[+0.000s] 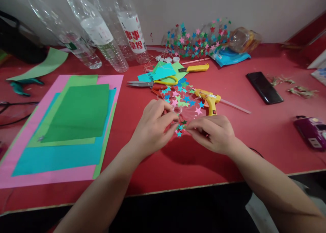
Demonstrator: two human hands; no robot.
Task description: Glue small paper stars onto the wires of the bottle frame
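Observation:
My left hand point(156, 126) is closed, thumb and fingertips pinched beside a bunch of small paper stars point(180, 128) in blue, green and pink. What exactly lies in that pinch is too small to make out. From the other side my right hand point(214, 133) pinches at the edge of the same bunch. Just behind the fingers is a clear plastic piece point(188, 113) with a round rim, with larger paper stars point(186, 99) about it. A yellow glue gun point(209, 99) with a glue stick lies close to my right hand.
Scissors point(142, 84) and a yellow cutter point(197, 68) lie behind the stars. Coloured sheets point(76, 112) are stacked at left, below plastic bottles point(132, 31). A star-covered piece point(198, 39) stands by the wall. A phone point(264, 88) and purple power socket point(312, 133) are at right.

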